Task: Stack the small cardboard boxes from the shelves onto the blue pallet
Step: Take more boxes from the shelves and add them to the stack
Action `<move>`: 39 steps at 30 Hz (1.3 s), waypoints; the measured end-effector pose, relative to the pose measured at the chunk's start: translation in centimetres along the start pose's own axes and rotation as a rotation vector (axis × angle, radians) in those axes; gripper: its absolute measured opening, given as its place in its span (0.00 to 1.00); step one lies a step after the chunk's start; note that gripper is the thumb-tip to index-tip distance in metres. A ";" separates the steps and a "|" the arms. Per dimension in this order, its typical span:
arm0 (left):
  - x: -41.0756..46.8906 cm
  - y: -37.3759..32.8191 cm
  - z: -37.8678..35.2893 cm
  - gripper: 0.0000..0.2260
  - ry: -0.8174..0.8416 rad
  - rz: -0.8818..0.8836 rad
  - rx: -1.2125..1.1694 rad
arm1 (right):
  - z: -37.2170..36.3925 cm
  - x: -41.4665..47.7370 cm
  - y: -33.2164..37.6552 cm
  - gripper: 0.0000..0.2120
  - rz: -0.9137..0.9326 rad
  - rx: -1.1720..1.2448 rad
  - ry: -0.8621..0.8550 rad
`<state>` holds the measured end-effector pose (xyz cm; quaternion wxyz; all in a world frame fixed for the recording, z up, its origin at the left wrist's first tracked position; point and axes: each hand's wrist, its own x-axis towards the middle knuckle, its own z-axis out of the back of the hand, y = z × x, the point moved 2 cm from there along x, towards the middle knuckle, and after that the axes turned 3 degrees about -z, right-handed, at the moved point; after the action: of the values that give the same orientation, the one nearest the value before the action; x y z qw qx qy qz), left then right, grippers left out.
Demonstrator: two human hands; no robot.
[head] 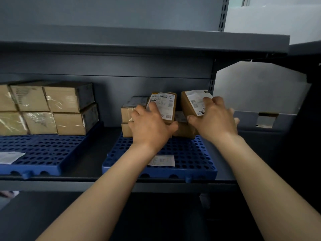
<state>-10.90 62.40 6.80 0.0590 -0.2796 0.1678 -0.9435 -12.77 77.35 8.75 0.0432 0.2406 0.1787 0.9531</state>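
Observation:
On a grey shelf lies a blue perforated pallet [191, 159] with a few small cardboard boxes [128, 115] stacked at its back. My left hand [149, 126] grips a small labelled box [165, 106], tilted up above the stack. My right hand [215, 119] grips another labelled box [192, 101], also tilted, just to the right. Lower boxes under both hands are partly hidden.
A second blue pallet [40, 153] at left carries two tiers of taped cardboard boxes [66, 108]. Paper labels lie on both pallets [161, 160]. An upper shelf [139, 42] overhangs. A grey bin [265, 119] stands at the right.

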 end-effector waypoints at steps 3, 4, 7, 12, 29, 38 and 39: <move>0.8 -0.3 -0.5 0.36 -0.011 0.016 -0.001 | -0.3 0.9 -0.2 0.32 0.019 0.007 0.001; 1.0 -0.4 -0.7 0.36 -0.004 0.024 0.001 | -0.4 1.2 -0.2 0.33 0.021 0.004 0.005; 1.8 -0.6 -1.5 0.37 0.040 0.049 0.015 | -0.6 1.8 -0.2 0.33 0.020 -0.007 0.015; 3.2 -0.2 -2.5 0.37 0.073 0.057 0.032 | -1.1 2.6 0.4 0.33 0.010 -0.007 0.024; 4.3 0.7 -3.2 0.38 0.161 -0.071 0.061 | -3.5 5.2 1.6 0.33 -0.034 -0.016 0.082; 5.1 1.6 -3.6 0.22 0.022 -0.163 0.075 | -5.3 5.7 1.9 0.36 -0.063 0.012 0.114; 5.2 1.8 -3.7 0.20 -0.003 -0.174 0.076 | -5.4 5.8 1.8 0.37 -0.064 0.019 0.117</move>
<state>-17.25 60.73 5.94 -0.0122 -0.2923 0.1068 -0.9503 -20.44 74.90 7.51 0.0610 0.1789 0.1976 0.9619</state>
